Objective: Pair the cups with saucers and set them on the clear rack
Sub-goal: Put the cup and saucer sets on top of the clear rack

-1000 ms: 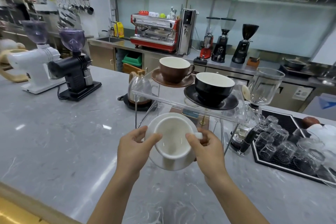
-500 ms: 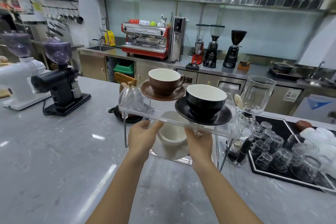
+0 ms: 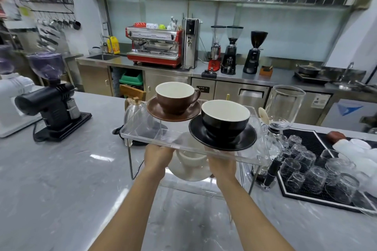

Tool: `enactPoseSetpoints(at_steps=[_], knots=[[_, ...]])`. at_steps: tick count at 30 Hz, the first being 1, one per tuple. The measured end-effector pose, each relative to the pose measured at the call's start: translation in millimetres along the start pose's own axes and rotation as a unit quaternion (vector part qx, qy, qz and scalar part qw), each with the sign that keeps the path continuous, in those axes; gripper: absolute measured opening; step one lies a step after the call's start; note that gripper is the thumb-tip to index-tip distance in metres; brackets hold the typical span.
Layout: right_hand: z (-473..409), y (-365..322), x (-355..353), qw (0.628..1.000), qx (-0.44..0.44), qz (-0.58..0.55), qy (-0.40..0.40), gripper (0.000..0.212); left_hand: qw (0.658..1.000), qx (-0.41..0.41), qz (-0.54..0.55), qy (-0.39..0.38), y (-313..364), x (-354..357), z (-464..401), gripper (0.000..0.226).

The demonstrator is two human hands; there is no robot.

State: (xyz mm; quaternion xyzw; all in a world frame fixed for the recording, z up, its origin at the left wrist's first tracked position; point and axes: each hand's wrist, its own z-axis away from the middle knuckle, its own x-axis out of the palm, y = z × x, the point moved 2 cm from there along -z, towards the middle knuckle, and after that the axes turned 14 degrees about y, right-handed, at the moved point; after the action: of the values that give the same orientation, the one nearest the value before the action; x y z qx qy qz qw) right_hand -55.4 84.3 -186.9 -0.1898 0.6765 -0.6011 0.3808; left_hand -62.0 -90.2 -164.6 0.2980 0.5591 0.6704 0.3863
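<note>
White cup (image 3: pixel 191 158) on its white saucer (image 3: pixel 188 172) sits gripped between the left hand (image 3: pixel 157 157) and right hand (image 3: pixel 221 166), under the clear rack's (image 3: pixel 142 128) top tier, where brown cup (image 3: pixel 175 98) and black cup (image 3: pixel 224 119) stand on matching saucers just above the hands.

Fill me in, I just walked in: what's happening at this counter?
A person is stocking a clear rack with cups on saucers. A brown cup and a black cup sit on its top shelf on matching saucers. The left hand and right hand hold a white cup on its white saucer under that shelf.
</note>
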Motion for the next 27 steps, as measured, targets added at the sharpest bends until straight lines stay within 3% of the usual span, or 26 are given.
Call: enactPoseSetpoints(at_steps=[6, 15, 17, 21, 27], knots=[[-3, 1, 5, 1.000, -0.001, 0.021, -0.010, 0.051, 1.000, 0.004, -0.017, -0.001, -3, 3, -4, 0.048], [-6, 3, 5, 0.999, 0.001, -0.026, -0.030, 0.037, 0.998, 0.013, -0.046, -0.028, 0, -1, -3, 0.062], [-5, 0, 3, 0.998, 0.012, -0.049, -0.040, 0.035, 0.998, 0.011, -0.052, -0.032, 2, -3, -1, 0.057], [-1, -7, -2, 0.995, 0.025, -0.084, -0.047, 0.010, 0.997, 0.009, -0.063, -0.034, 0, -5, -2, 0.038], [10, -17, -19, 0.994, -0.021, -0.104, -0.040, 0.026, 0.995, 0.046, -0.093, 0.002, -1, -9, -2, 0.037]])
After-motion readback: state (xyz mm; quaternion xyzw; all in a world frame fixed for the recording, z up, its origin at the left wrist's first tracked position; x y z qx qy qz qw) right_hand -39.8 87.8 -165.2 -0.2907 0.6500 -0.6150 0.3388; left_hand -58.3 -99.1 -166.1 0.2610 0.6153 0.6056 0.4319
